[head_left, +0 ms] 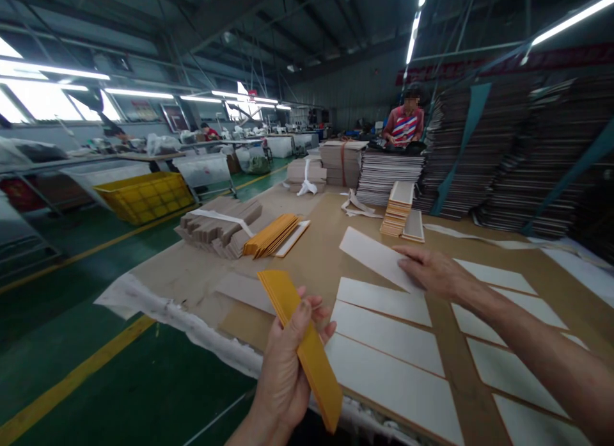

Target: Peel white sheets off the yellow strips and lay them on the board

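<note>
Yellow card first: a slim stack of yellow strips sits in the left hand, nearest the camera, pinched between thumb on the near face and fingers curled round the far edge. Its long axis runs slantwise, top end leaning away and to the left, bottom end dropping toward the lower right, out over the edge of the worktop.

Just beyond and to the right, the right hand lies flat, fingers pressed together, resting on the near end of a white panel that lies askew, its length running away up-left from the fingertips. That panel is touching the right hand and sits well clear of the left, so the right is plainly the nearer one to it. Below it more white panels lie in tidy rows across the brown board, long sides roughly parallel.

Further back, a bundle of grey strips with a fan of yellow ones beside it, then a small stacked pile. At the far end, tall stacks of board and a person in a striped shirt
</note>
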`<state>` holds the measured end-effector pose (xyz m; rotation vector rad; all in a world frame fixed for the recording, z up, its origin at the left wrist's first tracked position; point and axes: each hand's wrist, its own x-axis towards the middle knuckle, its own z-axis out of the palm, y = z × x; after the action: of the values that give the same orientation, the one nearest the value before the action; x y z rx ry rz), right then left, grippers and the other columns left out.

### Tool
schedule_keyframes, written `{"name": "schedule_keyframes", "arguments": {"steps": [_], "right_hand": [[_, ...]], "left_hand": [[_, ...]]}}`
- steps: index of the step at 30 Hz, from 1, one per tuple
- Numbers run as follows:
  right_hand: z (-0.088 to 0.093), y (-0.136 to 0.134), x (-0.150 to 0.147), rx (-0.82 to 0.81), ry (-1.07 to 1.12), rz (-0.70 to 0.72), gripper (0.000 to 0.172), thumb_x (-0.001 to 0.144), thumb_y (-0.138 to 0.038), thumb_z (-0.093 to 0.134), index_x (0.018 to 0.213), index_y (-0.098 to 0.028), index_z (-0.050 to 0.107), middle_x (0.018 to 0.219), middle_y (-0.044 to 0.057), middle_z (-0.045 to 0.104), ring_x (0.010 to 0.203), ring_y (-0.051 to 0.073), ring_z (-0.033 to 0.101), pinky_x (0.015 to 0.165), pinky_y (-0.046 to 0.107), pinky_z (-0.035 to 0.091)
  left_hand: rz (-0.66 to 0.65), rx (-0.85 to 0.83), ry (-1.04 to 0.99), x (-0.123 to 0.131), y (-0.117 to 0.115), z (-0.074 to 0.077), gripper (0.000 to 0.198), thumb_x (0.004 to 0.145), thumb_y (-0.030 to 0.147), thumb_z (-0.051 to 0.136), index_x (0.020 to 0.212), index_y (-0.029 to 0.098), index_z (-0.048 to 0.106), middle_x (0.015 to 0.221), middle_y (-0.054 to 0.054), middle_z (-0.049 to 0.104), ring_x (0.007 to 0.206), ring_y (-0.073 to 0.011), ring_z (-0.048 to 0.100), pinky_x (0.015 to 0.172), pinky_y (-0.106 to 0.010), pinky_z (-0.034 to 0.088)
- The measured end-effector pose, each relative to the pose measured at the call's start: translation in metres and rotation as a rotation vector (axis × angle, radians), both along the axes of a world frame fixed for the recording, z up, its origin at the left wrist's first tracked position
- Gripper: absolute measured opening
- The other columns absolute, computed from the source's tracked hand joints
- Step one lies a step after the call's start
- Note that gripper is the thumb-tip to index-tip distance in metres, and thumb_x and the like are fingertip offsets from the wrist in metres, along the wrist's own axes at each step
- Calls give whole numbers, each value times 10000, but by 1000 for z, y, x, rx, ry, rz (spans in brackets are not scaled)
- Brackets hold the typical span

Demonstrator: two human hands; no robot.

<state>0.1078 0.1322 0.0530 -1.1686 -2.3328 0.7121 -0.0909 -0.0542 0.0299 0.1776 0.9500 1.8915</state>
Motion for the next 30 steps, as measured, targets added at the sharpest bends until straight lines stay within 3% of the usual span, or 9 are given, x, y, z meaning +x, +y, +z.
{"name": "schedule_keyframes", "arguments": {"steps": [3, 6, 13, 18, 22, 26, 28, 30], "right_hand": [[-10, 47, 8, -4, -65, 15, 350, 950, -219, 472, 1218, -201, 696, 1072, 32, 732, 1017, 260, 660, 927, 386, 478], [-26, 71, 6, -27, -125, 69, 245, 999, -261, 546, 1175, -164, 685, 1078, 52, 719, 1012, 242, 664, 954, 435, 489], [-52, 89, 3, -24, -232, 91, 242, 998, -391, 611, 1075, -174, 685, 1128, 56, 680, 1001, 229, 654, 930, 429, 519], [-50, 85, 2, 25, -233, 76, 236, 966, -388, 639, 1045, -172, 690, 1074, 68, 691, 1026, 244, 641, 972, 464, 475], [-33, 43, -19, 29, -126, 100, 282, 928, -405, 571, 1013, -182, 722, 1094, 130, 694, 1099, 296, 612, 1017, 447, 429], [-8, -41, -41, -125, 19, 281, 478, 942, -594, 459, 1220, -254, 649, 1255, 55, 644, 1100, 229, 618, 926, 328, 503], [3, -80, -49, -287, 137, 431, 450, 919, -582, 519, 1218, -266, 634, 1260, 51, 622, 1124, 244, 587, 942, 363, 484], [8, -106, -55, -347, 179, 475, 396, 898, -524, 579, 1208, -281, 626, 1245, 43, 615, 1111, 250, 577, 945, 392, 467]], "left_hand": [[-27, -25, -34, -5, -3, 0, 498, 788, 393, 816, 1184, 183, 600, 1009, -62, 663, 774, -141, 640, 649, -264, 587], [-94, 29, -49, -7, -4, -2, 501, 823, 521, 740, 1154, 169, 608, 902, -37, 635, 650, -105, 580, 530, -203, 507], [-124, 30, -16, -11, -3, -2, 540, 857, 611, 645, 1160, 167, 595, 896, -47, 635, 648, -113, 570, 553, -215, 494], [-110, 8, -36, -7, 0, -3, 483, 882, 582, 635, 1136, 172, 620, 873, -37, 634, 635, -110, 560, 560, -221, 488], [-43, -40, -47, -2, 4, 0, 381, 912, 476, 650, 1150, 180, 636, 933, -49, 648, 783, -136, 618, 697, -247, 541], [18, 17, -73, 3, 12, 1, 337, 900, 411, 690, 1133, 173, 640, 1028, -77, 658, 1046, -199, 629, 952, -343, 527], [15, 63, -41, 5, 14, -1, 405, 859, 426, 738, 1162, 183, 623, 1043, -73, 663, 1051, -198, 631, 954, -336, 518], [-9, 78, 0, 9, 15, -2, 507, 818, 456, 774, 1218, 205, 591, 1054, -66, 669, 987, -188, 644, 895, -325, 531]]}}
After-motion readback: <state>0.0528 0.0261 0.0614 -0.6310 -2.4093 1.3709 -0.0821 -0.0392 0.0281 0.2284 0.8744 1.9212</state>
